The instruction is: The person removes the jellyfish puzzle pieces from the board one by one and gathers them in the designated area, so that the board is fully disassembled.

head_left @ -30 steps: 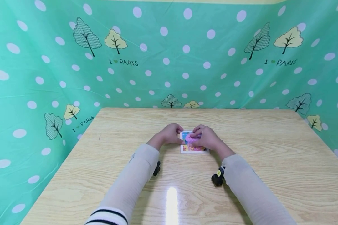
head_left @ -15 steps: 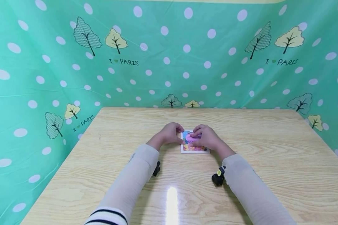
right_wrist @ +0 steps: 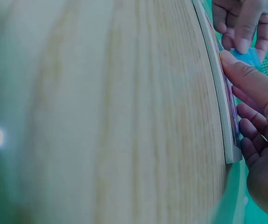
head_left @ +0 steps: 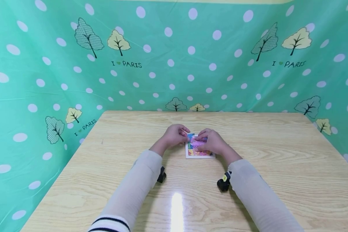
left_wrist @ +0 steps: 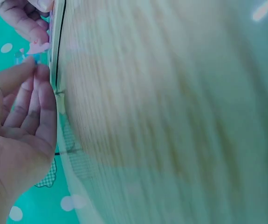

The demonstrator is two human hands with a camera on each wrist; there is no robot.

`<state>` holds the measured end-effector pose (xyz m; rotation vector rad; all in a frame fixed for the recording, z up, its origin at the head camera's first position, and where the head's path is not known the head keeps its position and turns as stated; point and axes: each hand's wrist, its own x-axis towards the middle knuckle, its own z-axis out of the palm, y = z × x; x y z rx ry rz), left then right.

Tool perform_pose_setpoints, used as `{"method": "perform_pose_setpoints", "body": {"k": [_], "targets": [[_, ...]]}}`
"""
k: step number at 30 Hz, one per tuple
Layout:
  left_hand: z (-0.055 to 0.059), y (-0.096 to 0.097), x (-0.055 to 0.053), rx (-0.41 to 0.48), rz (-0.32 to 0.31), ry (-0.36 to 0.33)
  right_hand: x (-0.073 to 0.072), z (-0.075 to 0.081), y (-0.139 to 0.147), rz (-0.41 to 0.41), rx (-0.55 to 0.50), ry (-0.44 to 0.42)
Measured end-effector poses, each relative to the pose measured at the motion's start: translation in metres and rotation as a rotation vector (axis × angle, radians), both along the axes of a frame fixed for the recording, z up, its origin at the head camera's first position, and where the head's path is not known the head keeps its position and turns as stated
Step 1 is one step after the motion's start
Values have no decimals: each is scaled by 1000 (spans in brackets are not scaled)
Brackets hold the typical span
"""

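A small picture puzzle (head_left: 198,152) in a white-rimmed tray (head_left: 200,157) lies flat on the wooden table, printed in blue, pink and yellow. Over its upper left corner, my left hand (head_left: 173,135) pinches a blue puzzle piece (right_wrist: 248,56) between thumb and fingers. The piece is tilted up from the picture. My right hand (head_left: 215,141) rests on the puzzle's right part, thumb and fingertips on its face. It covers much of the picture. In the left wrist view a pink printed part (left_wrist: 38,47) shows between the two hands' fingertips.
The wooden table (head_left: 127,161) spreads around the tray on every side. A green dotted curtain (head_left: 150,58) hangs behind its back edge and at the sides. Black wrist cameras (head_left: 223,184) sit under both sleeves, low over the table.
My left hand has shifted slightly up and away, and the blue puzzle piece now stands raised at the tray's upper left corner. The right hand has stayed in place on the puzzle.
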<state>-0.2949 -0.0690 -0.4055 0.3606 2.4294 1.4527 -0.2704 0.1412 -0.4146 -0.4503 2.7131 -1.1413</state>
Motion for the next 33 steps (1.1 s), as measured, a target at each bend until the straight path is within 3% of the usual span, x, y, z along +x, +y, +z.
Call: {"method": "perform_pose_setpoints", "body": {"k": [5,16,26,33], "targets": [[0,-8,1,75,9,-48,0,0,-1,13,4,13],[4,-25,7,67,34,-17,1,0,-2,8,26,13],[6,-42,3,48,72,-25,2,1,-3,-2,31,11],[7,-55,1,82,117,-53,2,1,-3,-3,28,11]]}}
